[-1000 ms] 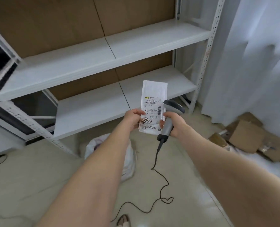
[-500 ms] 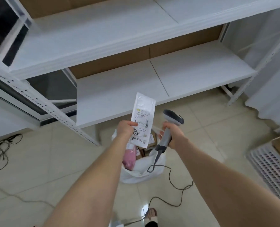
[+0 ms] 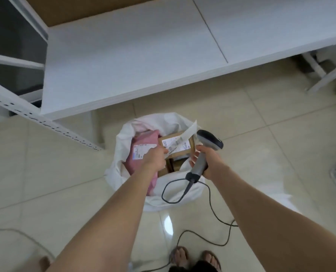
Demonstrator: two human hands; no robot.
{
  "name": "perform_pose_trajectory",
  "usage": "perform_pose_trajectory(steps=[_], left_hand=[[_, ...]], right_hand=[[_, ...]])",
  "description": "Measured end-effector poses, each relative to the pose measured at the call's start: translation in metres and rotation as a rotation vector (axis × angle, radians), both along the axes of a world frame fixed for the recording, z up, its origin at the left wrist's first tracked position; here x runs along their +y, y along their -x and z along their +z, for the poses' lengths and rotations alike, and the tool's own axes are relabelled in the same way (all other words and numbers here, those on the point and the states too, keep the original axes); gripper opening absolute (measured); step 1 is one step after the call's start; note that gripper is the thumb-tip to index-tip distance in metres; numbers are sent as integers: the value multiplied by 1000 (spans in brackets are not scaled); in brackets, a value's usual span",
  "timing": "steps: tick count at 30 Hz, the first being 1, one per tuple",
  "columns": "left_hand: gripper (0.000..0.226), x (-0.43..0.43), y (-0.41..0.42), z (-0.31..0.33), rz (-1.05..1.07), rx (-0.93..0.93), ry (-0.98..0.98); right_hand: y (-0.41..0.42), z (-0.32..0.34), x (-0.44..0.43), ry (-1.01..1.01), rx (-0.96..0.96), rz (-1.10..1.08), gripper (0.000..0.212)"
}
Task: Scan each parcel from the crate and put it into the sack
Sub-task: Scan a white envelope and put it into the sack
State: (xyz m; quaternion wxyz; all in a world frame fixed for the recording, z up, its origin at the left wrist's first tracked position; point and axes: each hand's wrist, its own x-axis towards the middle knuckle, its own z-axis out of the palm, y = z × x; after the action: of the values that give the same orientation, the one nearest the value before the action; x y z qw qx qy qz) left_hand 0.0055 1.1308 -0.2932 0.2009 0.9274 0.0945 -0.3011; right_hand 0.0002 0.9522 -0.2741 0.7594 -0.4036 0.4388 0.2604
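Parcel (image 3: 185, 135), white and flat: pinched by the fingers of our left hand (image 3: 155, 157) over the mouth of the sack (image 3: 120, 154), tilted above a brown box (image 3: 191, 145) and a pink bag (image 3: 143, 138) inside. Scanner (image 3: 209, 143): gripped in our right hand (image 3: 209, 162), fingers curled round its handle, just beside the sack; its cable (image 3: 211, 205) drops to the floor (image 3: 261, 134)

Sack (image 3: 153, 197) on floor (image 3: 261, 134) before shelf (image 3: 133, 61), parcels (image 3: 143, 146) inside.

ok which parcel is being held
The thin white parcel, pinched by the left hand over the sack; the pink mailer and brown box lie inside it.
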Motion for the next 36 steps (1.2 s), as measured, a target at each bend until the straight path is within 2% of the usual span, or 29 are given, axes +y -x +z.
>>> perform_pose_trajectory(steps=[4, 7, 9, 12, 14, 17, 22, 27, 32, 36], left_hand=[[49, -14, -3, -69, 47, 86, 110], [36, -22, -11, -107, 140, 55, 151], [34, -24, -14, -126, 93, 76, 12], [50, -27, -16, -143, -91, 75, -273], [58, -31, -16, -147, -155, 63, -363], [58, -39, -18, -139, -176, 176, -400], [52, -50, -18, -89, -113, 267, -326], [47, -72, -15, -2, -113, 169, -254], [43, -122, -15, 110, -184, 25, -141], [43, -171, -13, 201, -253, -14, -91]], right_hand=[[-1, -60, -6, 25, -7, 3, 1], [-2, -93, -13, 21, -4, 16, 2], [-3, -110, -18, 20, 3, 7, 2], [-5, -124, -22, 14, 3, -4, 3], [-5, -126, -24, 4, 3, -11, 5], [-4, -119, -28, -3, 1, -17, 9], [9, -77, -38, -19, -2, -37, 16], [25, -3, -59, -14, -1, -121, 20], [44, 94, -90, -6, -44, -218, 2], [60, 176, -121, 7, -90, -302, 9]])
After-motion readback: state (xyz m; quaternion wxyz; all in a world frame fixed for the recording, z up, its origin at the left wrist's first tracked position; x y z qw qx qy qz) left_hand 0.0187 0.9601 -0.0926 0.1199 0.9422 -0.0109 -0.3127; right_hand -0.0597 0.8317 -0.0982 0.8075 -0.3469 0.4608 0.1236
